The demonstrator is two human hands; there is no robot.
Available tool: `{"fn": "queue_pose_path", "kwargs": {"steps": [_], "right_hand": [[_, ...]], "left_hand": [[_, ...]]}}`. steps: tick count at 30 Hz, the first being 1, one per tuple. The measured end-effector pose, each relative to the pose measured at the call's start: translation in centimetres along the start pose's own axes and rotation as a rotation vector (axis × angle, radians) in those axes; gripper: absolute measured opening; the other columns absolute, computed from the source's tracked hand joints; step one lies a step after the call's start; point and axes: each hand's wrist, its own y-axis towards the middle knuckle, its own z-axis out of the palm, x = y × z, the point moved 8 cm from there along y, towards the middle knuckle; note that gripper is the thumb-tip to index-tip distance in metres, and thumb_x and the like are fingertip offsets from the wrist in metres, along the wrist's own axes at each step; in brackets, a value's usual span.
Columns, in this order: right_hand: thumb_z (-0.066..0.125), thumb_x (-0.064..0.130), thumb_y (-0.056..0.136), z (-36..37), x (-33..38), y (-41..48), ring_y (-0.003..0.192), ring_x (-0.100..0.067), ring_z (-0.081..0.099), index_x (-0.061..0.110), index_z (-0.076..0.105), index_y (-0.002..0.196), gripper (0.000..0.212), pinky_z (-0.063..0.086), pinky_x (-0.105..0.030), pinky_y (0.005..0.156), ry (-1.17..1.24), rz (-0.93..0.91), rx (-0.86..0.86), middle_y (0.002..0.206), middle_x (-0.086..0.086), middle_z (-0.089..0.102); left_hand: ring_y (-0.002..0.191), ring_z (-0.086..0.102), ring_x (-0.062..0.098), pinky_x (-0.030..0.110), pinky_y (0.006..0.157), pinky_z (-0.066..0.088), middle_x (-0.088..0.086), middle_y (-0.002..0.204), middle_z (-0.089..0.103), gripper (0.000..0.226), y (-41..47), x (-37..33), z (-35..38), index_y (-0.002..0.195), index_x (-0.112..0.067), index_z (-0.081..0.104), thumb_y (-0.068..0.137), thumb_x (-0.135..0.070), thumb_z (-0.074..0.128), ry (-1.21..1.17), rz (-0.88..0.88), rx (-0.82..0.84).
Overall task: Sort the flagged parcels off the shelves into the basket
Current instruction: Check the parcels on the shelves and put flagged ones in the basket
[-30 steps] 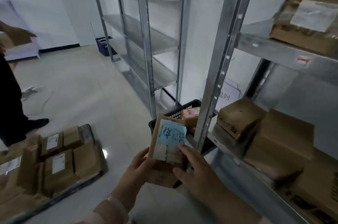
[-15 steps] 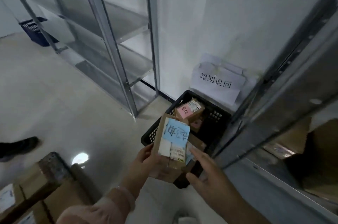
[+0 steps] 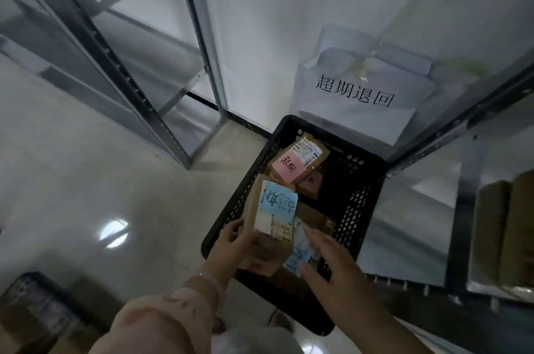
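Observation:
My left hand grips a brown cardboard parcel that carries a blue handwritten note, held over the near left side of the black plastic basket on the floor. My right hand hovers just right of the parcel with fingers spread, holding nothing. Inside the basket lies a parcel with a pink note, another pink-tagged box beneath it, and a blue-noted parcel partly hidden under the one I hold.
A paper sign with handwritten characters hangs on the wall behind the basket. Metal shelf racks stand at left and right; brown parcels sit on the right rack. More boxes lie on the floor at bottom left.
The view has swung from the shelves down to the basket. My left hand brought the blue-noted parcel over the basket, and my right hand let go of it and opened.

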Motion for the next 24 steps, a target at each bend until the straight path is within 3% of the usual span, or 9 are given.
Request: {"fn": "queue_pose_path", "kwargs": {"steps": [4,6,10,12,16,21,24], "right_hand": [[0.053,0.042,0.094,2.1,-2.5,3.4,0.12,0.023,0.026,0.063,0.029,0.128,0.047,0.039,-0.026,0.105,0.056,0.071,-0.02,0.125,0.048,0.025],[0.053,0.042,0.093,3.2,-3.6,5.0,0.123,0.018,0.029,0.058,0.031,0.134,0.049,0.039,-0.031,0.107,0.08,0.094,-0.047,0.128,0.045,0.027],[0.051,0.05,0.091,5.3,-5.6,7.0,0.126,0.01,0.027,0.074,0.026,0.119,0.044,0.031,-0.026,0.109,0.091,0.138,-0.082,0.131,0.037,0.028],[0.049,0.054,0.09,6.0,-6.6,7.4,0.127,0.009,0.027,0.074,0.026,0.12,0.043,0.029,-0.025,0.11,0.09,0.162,-0.099,0.135,0.032,0.028],[0.046,0.057,0.088,7.0,-7.8,7.4,0.13,0.008,0.026,0.068,0.028,0.125,0.043,0.029,-0.029,0.112,0.09,0.187,-0.127,0.142,0.026,0.03],[0.049,0.052,0.091,8.2,-7.9,6.9,0.131,0.009,0.023,0.071,0.029,0.119,0.039,0.027,-0.029,0.114,0.127,0.225,-0.128,0.142,0.027,0.029],[0.049,0.051,0.092,8.4,-8.0,7.3,0.134,0.007,0.022,0.069,0.03,0.123,0.04,0.025,-0.031,0.115,0.108,0.23,-0.137,0.146,0.025,0.028]], "left_hand": [[0.096,0.061,0.016,0.02,0.058,0.051,0.002,0.12,0.058,0.05,5.9,1.3,0.9,0.125,-0.031,0.045,0.083,-0.037,0.071,0.017,-0.04,0.049],[0.094,0.062,0.014,0.018,0.052,0.052,0.001,0.117,0.06,0.045,8.3,1.7,1.2,0.125,-0.027,0.048,0.086,-0.034,0.069,0.032,-0.025,0.068],[0.084,0.067,0.005,0.008,0.052,0.049,-0.005,0.108,0.064,0.038,11.5,1.8,0.9,0.125,-0.029,0.053,0.089,-0.031,0.064,0.089,0.051,0.12],[0.082,0.068,0.0,0.009,0.055,0.051,-0.007,0.108,0.065,0.035,12.1,1.9,0.4,0.123,-0.034,0.054,0.089,-0.033,0.064,0.1,0.075,0.13],[0.099,0.066,0.01,0.021,0.073,0.055,-0.006,0.114,0.065,0.032,11.8,3.6,-0.5,0.115,-0.04,0.057,0.085,-0.036,0.067,0.081,0.084,0.113],[0.087,0.068,0.0,0.011,0.059,0.052,-0.011,0.107,0.066,0.024,11.1,5.2,-1.3,0.096,-0.051,0.057,0.082,-0.038,0.07,0.024,0.082,0.017],[0.096,0.067,0.011,0.021,0.068,0.057,-0.007,0.113,0.064,0.027,12.3,4.8,-0.3,0.099,-0.053,0.056,0.079,-0.043,0.07,0.005,0.064,0.033]]}}
